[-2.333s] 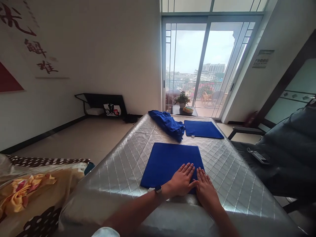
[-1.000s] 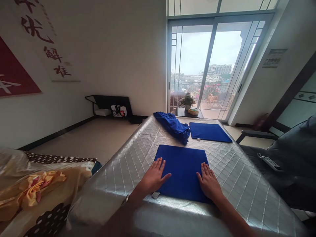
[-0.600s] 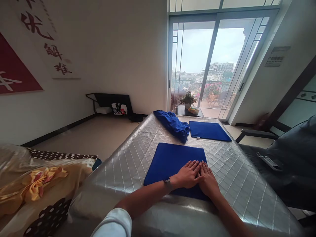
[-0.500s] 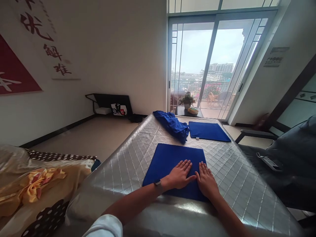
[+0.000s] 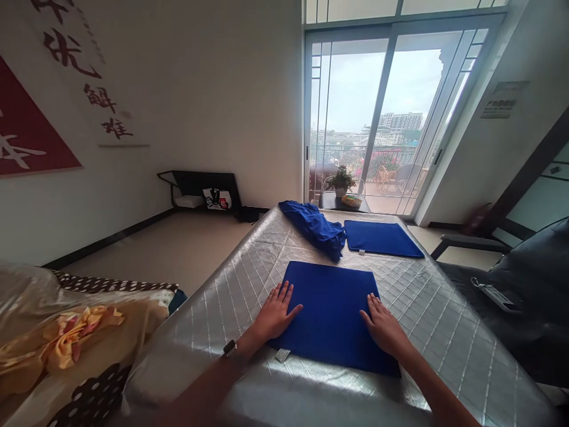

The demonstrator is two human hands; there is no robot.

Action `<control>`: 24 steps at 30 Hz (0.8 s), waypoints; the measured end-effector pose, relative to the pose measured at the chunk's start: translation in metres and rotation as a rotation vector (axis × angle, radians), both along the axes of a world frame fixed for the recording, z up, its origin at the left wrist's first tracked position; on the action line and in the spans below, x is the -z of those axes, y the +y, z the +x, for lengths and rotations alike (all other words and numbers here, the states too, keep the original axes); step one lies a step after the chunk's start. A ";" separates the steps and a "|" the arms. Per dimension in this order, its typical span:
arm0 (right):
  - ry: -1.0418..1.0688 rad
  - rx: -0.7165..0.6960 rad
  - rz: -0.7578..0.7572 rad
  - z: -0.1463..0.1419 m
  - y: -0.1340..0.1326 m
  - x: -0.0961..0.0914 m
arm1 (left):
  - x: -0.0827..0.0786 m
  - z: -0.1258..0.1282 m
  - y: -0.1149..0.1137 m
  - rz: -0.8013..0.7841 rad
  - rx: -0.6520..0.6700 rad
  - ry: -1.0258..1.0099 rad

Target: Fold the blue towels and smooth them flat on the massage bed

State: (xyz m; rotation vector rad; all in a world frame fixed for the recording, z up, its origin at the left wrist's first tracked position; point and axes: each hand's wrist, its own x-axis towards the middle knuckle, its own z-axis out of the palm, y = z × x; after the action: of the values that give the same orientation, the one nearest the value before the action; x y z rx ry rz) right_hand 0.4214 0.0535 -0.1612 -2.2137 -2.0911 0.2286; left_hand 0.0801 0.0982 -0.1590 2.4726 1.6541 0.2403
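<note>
A flat blue cloth piece, roughly square, lies on the silver quilted cover in front of me. My left hand rests flat on its left edge, fingers stretched out, a dark watch on the wrist. On the right edge lies my right hand, palm down with the fingers extended. A small white tag sticks out at the near left edge. Farther back are a crumpled blue cloth and a second flat blue cloth piece, which also has a white tag.
To the left, an orange-yellow cloth sits on a plastic-covered surface. A dark armchair with a white power strip stands on the right. Behind the bed-like surface are a potted plant and a glass sliding door.
My left hand has slid left across the blue cloth from its middle to its left edge, uncovering the near left tag. The right hand stays at the right edge, slightly shifted.
</note>
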 end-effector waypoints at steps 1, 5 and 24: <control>0.009 0.005 0.008 0.001 0.007 -0.005 | -0.001 0.001 0.000 -0.006 -0.001 -0.002; -0.009 0.020 0.053 -0.005 0.045 -0.026 | -0.006 0.002 -0.002 -0.020 -0.005 -0.003; -0.035 0.049 0.046 0.005 0.086 -0.005 | -0.010 0.019 0.019 0.017 -0.048 0.037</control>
State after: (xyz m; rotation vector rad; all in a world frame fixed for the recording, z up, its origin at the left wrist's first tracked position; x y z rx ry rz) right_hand 0.4260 0.1393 -0.1560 -2.2548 -2.0354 0.1386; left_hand 0.0994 0.1168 -0.1495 2.4662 1.7354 0.2164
